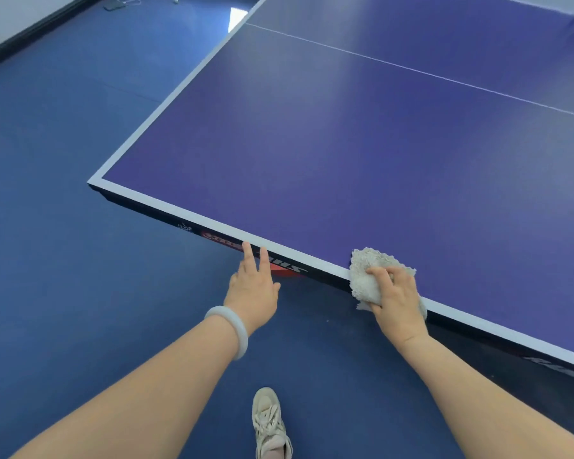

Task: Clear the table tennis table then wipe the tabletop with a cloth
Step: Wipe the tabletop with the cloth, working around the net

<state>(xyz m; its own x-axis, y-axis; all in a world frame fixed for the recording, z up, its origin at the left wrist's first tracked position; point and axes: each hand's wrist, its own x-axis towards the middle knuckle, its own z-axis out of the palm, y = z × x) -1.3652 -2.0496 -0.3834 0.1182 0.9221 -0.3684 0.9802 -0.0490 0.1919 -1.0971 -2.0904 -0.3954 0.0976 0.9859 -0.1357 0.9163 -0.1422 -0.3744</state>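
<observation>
Our right hand [396,294] grips the crumpled white fluffy cloth [367,271] on the blue tabletop [345,154] near edge — our left hand [252,289], fingers [247,256] straight, touches the rim.

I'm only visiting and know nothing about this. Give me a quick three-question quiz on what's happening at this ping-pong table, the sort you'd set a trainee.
1. True or false: the left hand holds the cloth.
2. Where is the cloth? A) on the floor B) at the near edge of the table C) on the white centre line.
3. Fill in: the left wrist wears a pale ____.
Key: 1 false, the right hand grips it; 2 B; 3 bracelet.
</observation>
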